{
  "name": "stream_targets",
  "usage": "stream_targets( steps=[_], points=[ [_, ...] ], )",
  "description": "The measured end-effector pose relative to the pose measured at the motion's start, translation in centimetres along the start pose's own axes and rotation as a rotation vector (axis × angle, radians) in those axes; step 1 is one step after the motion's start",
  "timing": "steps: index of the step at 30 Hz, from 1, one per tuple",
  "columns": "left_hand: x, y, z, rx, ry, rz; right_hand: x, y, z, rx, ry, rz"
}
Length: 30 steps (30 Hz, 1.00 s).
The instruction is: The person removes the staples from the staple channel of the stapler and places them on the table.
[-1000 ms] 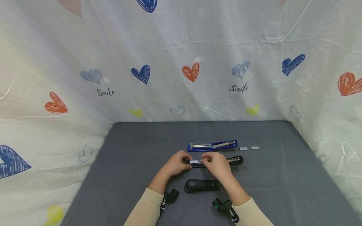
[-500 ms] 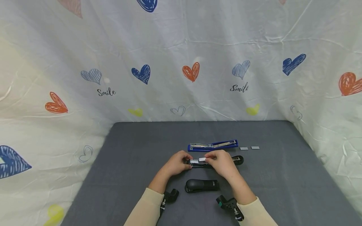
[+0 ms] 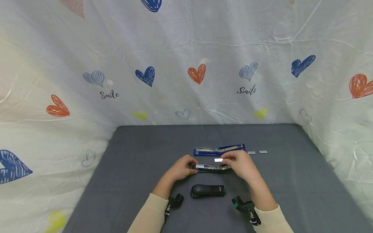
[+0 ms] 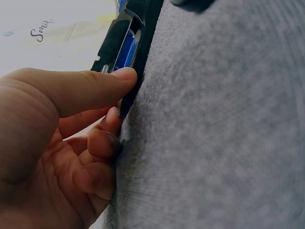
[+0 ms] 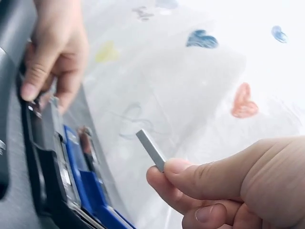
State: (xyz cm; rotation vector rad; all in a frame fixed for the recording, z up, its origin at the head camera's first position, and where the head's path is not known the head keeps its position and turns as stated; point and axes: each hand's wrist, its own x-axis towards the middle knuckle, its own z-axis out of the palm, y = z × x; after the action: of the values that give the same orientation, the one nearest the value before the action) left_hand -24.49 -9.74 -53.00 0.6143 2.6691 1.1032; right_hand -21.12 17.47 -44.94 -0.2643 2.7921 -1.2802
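An opened black stapler lies on the table. My left hand grips its left end between thumb and fingers; the left wrist view has the thumb pressed on the black edge. In its tray, near those fingers, sits a grey staple strip. My right hand pinches another staple strip by one end, thumb against forefinger, held up apart from the stapler. Behind is an opened blue stapler. The right hand partly covers the black stapler's right end.
A closed black stapler lies nearer the person, between the forearms. Two staple strips rest right of the blue stapler. The grey table ends at a white curtain printed with hearts.
My right hand has lifted the staple strip from the black stapler's tray and moved right and slightly away with it. The left hand keeps its place on the stapler's end.
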Motion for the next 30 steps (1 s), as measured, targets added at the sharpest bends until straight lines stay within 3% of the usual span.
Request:
stream_targets(
  steps=[13,30],
  points=[
    [0.0,-0.5,0.1,0.006,0.009,0.014,-1.0,1.4,-3.9,-0.015,-0.035,0.036],
    [0.0,-0.7,-0.1,-0.03,0.002,0.007,-2.4,4.0,-8.1,-0.034,-0.004,0.103]
  ],
)
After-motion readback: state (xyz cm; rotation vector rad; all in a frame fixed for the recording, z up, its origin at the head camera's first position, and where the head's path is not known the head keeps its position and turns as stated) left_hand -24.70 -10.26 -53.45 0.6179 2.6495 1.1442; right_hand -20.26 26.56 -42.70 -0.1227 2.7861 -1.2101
